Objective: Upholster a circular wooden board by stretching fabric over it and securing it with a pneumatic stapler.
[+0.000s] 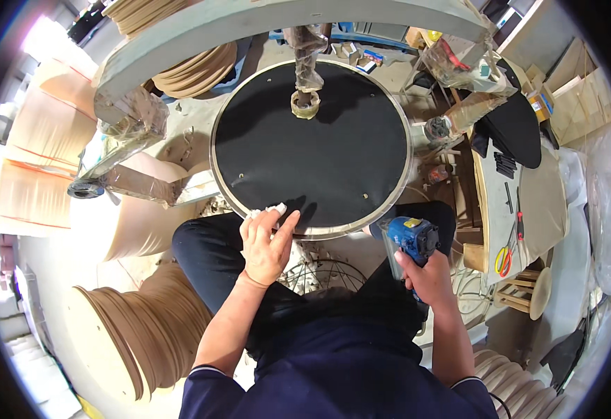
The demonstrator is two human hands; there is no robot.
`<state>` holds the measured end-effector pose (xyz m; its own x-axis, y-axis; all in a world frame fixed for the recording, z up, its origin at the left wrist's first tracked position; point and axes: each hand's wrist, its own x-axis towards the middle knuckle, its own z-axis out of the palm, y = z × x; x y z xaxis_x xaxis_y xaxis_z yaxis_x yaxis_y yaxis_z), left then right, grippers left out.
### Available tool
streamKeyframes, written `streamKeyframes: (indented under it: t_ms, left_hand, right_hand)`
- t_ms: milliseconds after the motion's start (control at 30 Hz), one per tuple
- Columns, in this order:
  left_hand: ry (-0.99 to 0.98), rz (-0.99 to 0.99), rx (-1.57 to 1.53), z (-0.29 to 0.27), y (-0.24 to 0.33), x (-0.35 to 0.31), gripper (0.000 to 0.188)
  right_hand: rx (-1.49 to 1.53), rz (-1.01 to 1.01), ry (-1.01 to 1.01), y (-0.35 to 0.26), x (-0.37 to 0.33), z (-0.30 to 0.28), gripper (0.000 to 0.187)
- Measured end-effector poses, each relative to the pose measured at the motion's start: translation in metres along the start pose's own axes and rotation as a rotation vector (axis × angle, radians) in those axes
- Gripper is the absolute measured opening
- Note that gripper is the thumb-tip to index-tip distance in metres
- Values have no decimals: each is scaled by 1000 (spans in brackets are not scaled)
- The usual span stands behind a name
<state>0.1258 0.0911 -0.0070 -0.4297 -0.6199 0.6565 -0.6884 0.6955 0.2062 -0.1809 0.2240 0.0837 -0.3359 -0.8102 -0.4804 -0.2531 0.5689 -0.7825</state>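
A round black fabric-covered seat or panel (298, 160) with a pale rim lies before me, above my knees. Small holes show in its fabric. My left hand (266, 244) is at its near edge, fingers apart. White material (272, 209) shows at some fingertips; whether it is wrapped on them or loose I cannot tell. My right hand (427, 276) grips a blue power tool that looks like a staple gun (411, 236), just right of the panel's near edge. A plastic-wrapped post (307, 63) comes down over the panel, its ring-shaped end above the fabric.
A grey curved frame (284, 24) with wrapped legs arches over the panel. Stacked wooden discs (141, 335) lie at left, near pale wrapped rolls (47, 140). On the right-hand bench (539, 209) are yellow-red scissors (503, 260), a red-handled screwdriver (520, 225) and black strips (505, 165).
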Motion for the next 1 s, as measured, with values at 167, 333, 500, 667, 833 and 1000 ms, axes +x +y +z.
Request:
streamKeyframes:
  t_ms: [167, 333, 500, 667, 833, 1000]
  left_hand:
    - [-36, 17, 2, -2, 8, 11, 48]
    - [-73, -29, -181, 8, 3, 1, 30]
    - [-40, -19, -198, 13, 4, 1, 27]
    - [-114, 91, -242, 11, -1, 8, 25]
    - [-188, 151, -277, 11, 0, 10, 26]
    - [-259, 152, -223, 8, 11, 10, 29]
  right_hand:
    - [23, -9, -14, -2, -3, 2, 29]
    - [22, -17, -20, 1, -5, 3, 31]
    - [56, -14, -32, 3, -3, 4, 30]
    - [52, -22, -58, -1, -1, 3, 27]
    - [96, -3, -92, -3, -1, 0, 24]
    - [-6, -31, -63, -20, 8, -7, 26]
